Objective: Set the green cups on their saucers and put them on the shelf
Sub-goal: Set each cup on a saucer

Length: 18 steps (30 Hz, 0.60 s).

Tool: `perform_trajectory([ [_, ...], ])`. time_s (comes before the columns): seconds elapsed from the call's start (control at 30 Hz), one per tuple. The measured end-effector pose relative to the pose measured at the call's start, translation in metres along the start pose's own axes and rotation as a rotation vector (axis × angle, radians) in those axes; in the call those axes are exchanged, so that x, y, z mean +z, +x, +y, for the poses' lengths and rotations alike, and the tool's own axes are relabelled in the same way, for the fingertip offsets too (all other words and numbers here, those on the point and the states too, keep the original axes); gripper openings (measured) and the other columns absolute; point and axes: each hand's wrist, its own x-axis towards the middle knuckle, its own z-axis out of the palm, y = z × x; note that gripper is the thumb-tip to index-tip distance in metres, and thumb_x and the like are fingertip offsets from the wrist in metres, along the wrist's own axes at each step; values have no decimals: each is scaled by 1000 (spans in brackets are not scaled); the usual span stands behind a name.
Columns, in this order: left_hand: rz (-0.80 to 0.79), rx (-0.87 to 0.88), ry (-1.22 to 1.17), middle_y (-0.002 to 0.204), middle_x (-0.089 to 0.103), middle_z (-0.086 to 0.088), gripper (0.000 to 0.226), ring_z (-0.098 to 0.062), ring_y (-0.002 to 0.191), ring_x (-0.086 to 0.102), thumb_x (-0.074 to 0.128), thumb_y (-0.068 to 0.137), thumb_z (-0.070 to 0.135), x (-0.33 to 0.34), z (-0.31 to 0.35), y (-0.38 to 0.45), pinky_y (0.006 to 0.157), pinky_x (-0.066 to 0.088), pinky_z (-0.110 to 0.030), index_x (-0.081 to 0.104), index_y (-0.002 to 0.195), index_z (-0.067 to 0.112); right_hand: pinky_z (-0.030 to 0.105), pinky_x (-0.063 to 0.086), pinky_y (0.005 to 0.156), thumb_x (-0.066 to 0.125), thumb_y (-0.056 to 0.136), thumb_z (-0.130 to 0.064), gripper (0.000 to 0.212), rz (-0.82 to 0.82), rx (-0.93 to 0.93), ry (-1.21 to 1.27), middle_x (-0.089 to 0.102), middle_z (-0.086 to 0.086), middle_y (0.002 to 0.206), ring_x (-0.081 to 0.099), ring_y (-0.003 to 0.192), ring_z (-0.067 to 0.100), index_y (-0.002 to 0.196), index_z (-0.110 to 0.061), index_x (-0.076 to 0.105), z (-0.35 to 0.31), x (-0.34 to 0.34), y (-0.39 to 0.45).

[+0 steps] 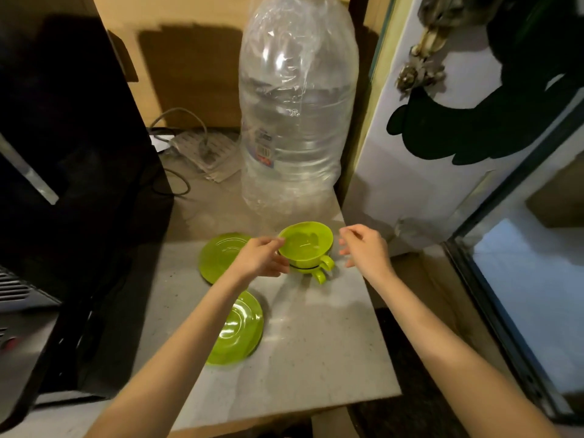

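Two green cups (pixel 308 246) sit nested one inside the other on the grey counter (pixel 319 336), both handles pointing toward me on the right. My left hand (pixel 262 257) pinches the left rim of the upper cup. My right hand (pixel 366 246) hovers just right of the cups with its fingers apart, touching nothing. One green saucer (pixel 218 252) lies left of the cups, partly under my left wrist. A second green saucer (pixel 241 327) lies nearer to me, partly hidden by my left forearm.
A large clear plastic water bottle (pixel 297 105) stands right behind the cups. A black appliance (pixel 72 153) fills the left side. A power strip with cables (pixel 205 147) lies at the back. A white panel (pixel 442 131) and an open cabinet (pixel 531 279) are on the right.
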Motion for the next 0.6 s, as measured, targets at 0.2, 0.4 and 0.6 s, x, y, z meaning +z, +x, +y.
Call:
perform_trajectory([
  [0.2,19,-46,-67,42,64,0,17,-9,39,62,50,89,19,10,-8,12,44,52,-20,51,105,15,39,56,58,60,85,-28,20,-192,246,44,62,13,84,59,56,17,89,-8,59,5,13,12],
  [0.4,91,-53,-41,43,63,-3,49,-8,34,60,56,83,2,19,-11,17,40,52,-21,40,130,8,38,57,56,64,79,-16,17,-235,293,-9,63,20,82,60,56,23,66,-11,55,1,12,19],
  [0.6,90,-96,-85,35,61,-3,59,-11,33,60,55,82,-4,16,-6,18,37,51,-21,31,135,-2,31,55,52,58,77,-9,11,-274,266,-144,59,14,58,58,47,20,70,0,58,-15,12,24],
])
